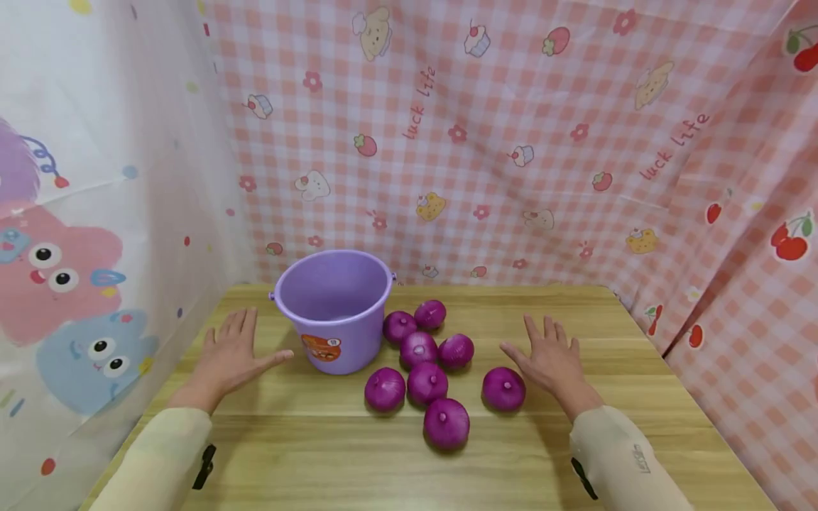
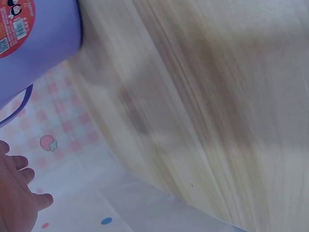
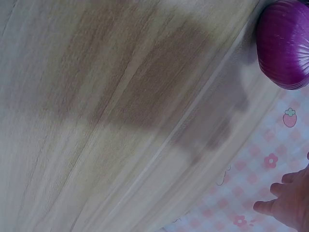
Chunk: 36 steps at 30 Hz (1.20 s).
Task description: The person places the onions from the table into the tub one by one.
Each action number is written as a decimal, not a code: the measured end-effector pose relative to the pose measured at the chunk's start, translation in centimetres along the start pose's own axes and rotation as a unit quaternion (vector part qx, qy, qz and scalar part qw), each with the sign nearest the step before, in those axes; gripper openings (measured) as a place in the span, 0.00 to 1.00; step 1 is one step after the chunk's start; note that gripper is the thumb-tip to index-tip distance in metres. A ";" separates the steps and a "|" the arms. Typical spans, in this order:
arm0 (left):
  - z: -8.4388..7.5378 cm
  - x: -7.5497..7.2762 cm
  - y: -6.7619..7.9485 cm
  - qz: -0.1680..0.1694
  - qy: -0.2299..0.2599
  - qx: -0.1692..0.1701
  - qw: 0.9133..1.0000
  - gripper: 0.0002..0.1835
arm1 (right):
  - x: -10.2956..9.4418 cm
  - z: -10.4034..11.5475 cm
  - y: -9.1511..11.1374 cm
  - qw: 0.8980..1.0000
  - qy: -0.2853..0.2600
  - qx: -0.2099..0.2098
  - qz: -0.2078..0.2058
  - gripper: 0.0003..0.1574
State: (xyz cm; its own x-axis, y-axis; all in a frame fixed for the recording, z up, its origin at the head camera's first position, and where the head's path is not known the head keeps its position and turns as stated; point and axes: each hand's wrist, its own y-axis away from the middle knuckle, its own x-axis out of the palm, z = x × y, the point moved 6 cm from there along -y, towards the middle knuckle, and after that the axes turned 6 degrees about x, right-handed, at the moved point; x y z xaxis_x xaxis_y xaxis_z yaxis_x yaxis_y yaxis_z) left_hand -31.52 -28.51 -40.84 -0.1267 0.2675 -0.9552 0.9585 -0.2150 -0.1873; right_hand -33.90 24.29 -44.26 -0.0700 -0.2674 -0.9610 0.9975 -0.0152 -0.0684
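A purple bucket (image 1: 341, 333) with a red label stands upright at the back left of the table, and its inside looks bare. Several red onions (image 1: 427, 384) lie loosely grouped to its right, with one onion (image 1: 503, 389) apart from them on the right. My left hand (image 1: 233, 353) is spread with straight fingers just left of the bucket, its thumb pointing toward it. My right hand (image 1: 548, 358) is likewise spread, close to the right side of the lone onion. Neither hand holds anything. In the left wrist view the bucket's handle (image 2: 18, 108) hangs down its side.
The wooden table (image 1: 319, 461) reaches back to a pink checked cloth (image 1: 486, 170). A white cartoon-print cloth (image 1: 172, 234) hangs along the left side, and more checked cloth hangs on the right.
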 end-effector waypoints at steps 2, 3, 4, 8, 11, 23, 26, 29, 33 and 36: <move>0.1 -0.1 0.0 -0.004 0.000 -0.003 1.000 0.64 | 0.0 0.1 0.0 1.000 -0.004 -0.003 -0.002 0.61; 0.2 -0.2 0.0 -0.006 0.000 -0.004 1.000 0.64 | 0.1 0.2 0.0 1.000 -0.007 -0.004 -0.003 0.60; 0.1 -0.3 0.0 -0.009 0.001 -0.005 1.000 0.64 | 0.1 0.2 0.0 1.000 -0.009 -0.005 -0.004 0.60; -0.1 -0.7 -0.2 -0.016 0.010 -0.006 1.000 0.63 | 0.2 0.2 -0.2 1.000 -0.011 -0.007 -0.008 0.61; -0.3 -0.9 -0.3 -0.017 0.019 -0.008 1.000 0.63 | 0.2 0.3 -0.3 1.000 -0.009 -0.011 -0.011 0.61; -1.0 -1.7 -0.5 -0.022 0.056 -0.024 0.998 0.61 | 0.3 0.7 -0.2 0.999 -0.021 -0.020 -0.014 0.59; -1.2 -1.8 -0.6 -0.025 0.065 -0.027 0.997 0.61 | 0.3 0.8 -0.2 0.999 -0.021 -0.024 -0.020 0.58; -1.4 -1.9 -0.8 -0.030 0.072 -0.027 0.997 0.61 | 0.2 1.0 -0.1 0.999 -0.023 -0.029 -0.025 0.57; -2.0 -2.2 -1.1 -0.042 0.080 -0.021 0.996 0.61 | 0.1 1.2 0.0 0.999 -0.028 -0.033 -0.026 0.56; -2.5 -2.3 -1.4 -0.050 0.089 -0.015 0.995 0.61 | 0.2 1.5 0.0 0.999 -0.030 -0.035 -0.024 0.55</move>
State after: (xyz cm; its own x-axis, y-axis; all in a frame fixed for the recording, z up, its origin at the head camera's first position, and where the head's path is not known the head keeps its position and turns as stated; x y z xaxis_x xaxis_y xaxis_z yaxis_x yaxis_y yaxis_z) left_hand -31.96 -26.50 -37.76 -0.1770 0.4479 -0.8764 0.9512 -0.1509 -0.2693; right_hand -33.92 22.77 -44.09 -0.1153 -0.3256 -0.9385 0.9901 0.0383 -0.1350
